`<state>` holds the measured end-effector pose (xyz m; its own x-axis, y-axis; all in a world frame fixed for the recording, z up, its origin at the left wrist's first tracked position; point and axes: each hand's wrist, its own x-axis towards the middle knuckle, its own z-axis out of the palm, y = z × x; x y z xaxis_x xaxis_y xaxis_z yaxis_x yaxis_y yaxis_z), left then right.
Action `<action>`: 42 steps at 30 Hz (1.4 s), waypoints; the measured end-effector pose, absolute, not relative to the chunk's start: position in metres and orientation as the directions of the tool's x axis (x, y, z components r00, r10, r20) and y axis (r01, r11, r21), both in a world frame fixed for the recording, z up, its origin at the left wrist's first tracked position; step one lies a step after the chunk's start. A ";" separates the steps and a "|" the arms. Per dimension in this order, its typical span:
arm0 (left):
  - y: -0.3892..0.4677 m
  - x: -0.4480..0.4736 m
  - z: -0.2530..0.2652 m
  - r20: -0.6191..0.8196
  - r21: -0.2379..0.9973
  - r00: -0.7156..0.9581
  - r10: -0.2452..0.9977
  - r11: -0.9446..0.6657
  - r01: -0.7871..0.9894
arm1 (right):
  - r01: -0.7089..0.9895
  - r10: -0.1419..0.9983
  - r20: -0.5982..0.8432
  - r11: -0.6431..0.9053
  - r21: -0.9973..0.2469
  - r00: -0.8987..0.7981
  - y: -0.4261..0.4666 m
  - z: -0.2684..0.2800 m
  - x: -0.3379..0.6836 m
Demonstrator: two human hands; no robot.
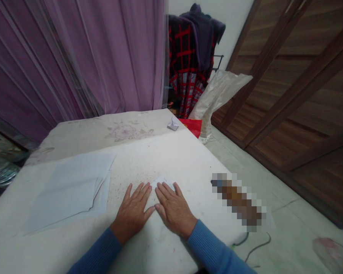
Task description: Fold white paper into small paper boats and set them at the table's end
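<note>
Both hands lie flat, side by side, near the front of the white table (pixel 160 152). My right hand (pixel 173 207) presses on a small folded piece of white paper (pixel 162 179), whose upper part shows beyond the fingers. My left hand (pixel 135 211) rests with fingers stretched out, its fingertips at the paper's left edge; the rest of the paper is hidden under the hands. To the left lies a loose stack of white paper sheets (pixel 71 186). A small folded paper shape (pixel 173 123) stands near the table's far right corner.
A blurred-out brownish object (pixel 237 199) lies at the table's right edge. Behind the table hang purple curtains (pixel 117 57). A red bag (pixel 193 126) and a whitish plastic sack (pixel 214 95) stand past the far corner. Wooden wardrobe doors (pixel 297 83) line the right side.
</note>
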<state>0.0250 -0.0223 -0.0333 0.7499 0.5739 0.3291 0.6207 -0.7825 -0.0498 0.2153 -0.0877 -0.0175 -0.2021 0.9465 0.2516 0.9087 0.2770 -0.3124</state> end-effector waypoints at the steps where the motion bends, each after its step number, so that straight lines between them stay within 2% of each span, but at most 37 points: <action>1: -0.022 0.025 -0.033 0.331 -0.050 0.748 0.575 -0.781 0.622 | 0.914 0.952 0.241 0.259 -0.313 -0.187 -0.089 -0.018 0.219; 9: -0.025 0.020 -0.032 0.311 -0.052 0.725 0.614 -0.751 0.658 | 0.945 0.975 0.209 0.133 -0.297 -0.072 -0.108 -0.019 0.251; 20: -0.018 0.032 -0.018 0.344 -0.013 0.647 0.680 -0.686 0.727 | 0.967 0.962 0.259 0.144 -0.210 -0.087 -0.115 -0.027 0.257; 23: -0.009 0.054 -0.014 0.335 0.016 0.710 0.619 -0.757 0.653 | 0.965 0.954 0.293 0.134 -0.227 -0.064 -0.116 -0.031 0.260; 30: 0.014 0.079 0.002 0.129 0.098 0.805 0.579 -0.815 0.571 | 0.959 0.908 0.419 0.104 -0.263 0.016 -0.117 -0.044 0.264; 36: 0.023 0.083 0.011 0.093 0.100 0.855 0.510 -0.859 0.501 | 0.952 0.880 0.474 0.128 -0.278 0.020 -0.116 -0.046 0.265; 39: 0.027 0.081 0.008 0.088 0.175 0.818 0.568 -0.818 0.549 | 0.939 0.856 0.516 0.143 -0.312 0.041 -0.116 -0.049 0.266; 42: 0.030 0.078 0.006 0.084 0.276 0.702 0.707 -0.693 0.666 | 0.916 0.833 0.548 0.166 -0.365 0.068 -0.115 -0.053 0.267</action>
